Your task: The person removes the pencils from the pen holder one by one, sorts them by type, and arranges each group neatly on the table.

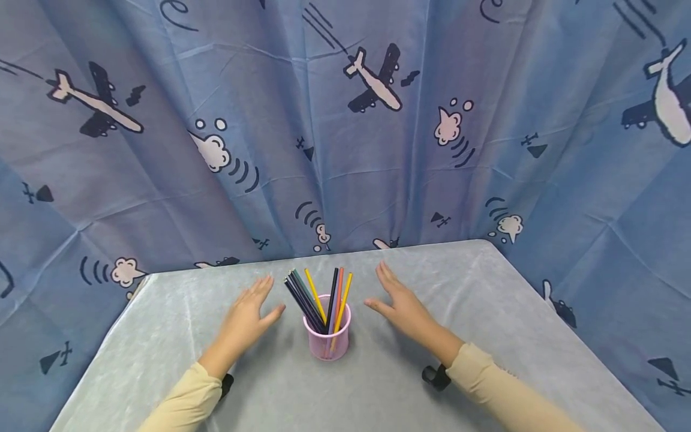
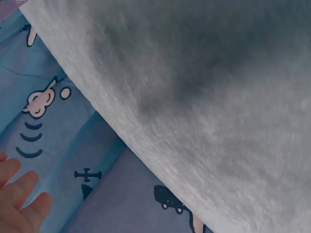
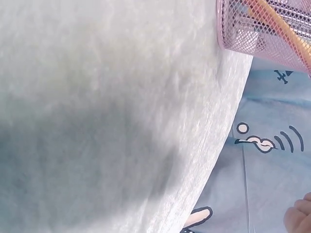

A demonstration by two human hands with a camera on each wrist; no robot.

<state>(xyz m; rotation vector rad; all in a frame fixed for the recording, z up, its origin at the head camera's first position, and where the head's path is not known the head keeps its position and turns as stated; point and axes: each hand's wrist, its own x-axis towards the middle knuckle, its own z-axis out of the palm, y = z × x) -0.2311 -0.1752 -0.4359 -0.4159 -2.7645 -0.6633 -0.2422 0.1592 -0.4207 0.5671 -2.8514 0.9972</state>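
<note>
A pink mesh pencil cup (image 1: pixel 328 345) stands upright on the grey cloth-covered table, holding several pencils (image 1: pixel 339 303) in black, yellow, orange and green. To its left is my left hand (image 1: pixel 245 315), fingers straight and thumb spread toward the cup, apart from it. My right hand (image 1: pixel 402 306) mirrors it on the other side, also with straight fingers and nothing held. In the right wrist view the mesh cup (image 3: pixel 267 34) shows at the top corner, with the right fingertips (image 3: pixel 299 216) low at the edge. The left wrist view catches only the left fingertips (image 2: pixel 24 199).
The grey cloth (image 1: pixel 378 396) covers the tabletop, whose far edge runs along a blue curtain (image 1: pixel 281 150) printed with airplanes and clouds. Dark wrist straps (image 1: pixel 436 378) sit by the cuffs of the beige sleeves (image 1: pixel 502 390).
</note>
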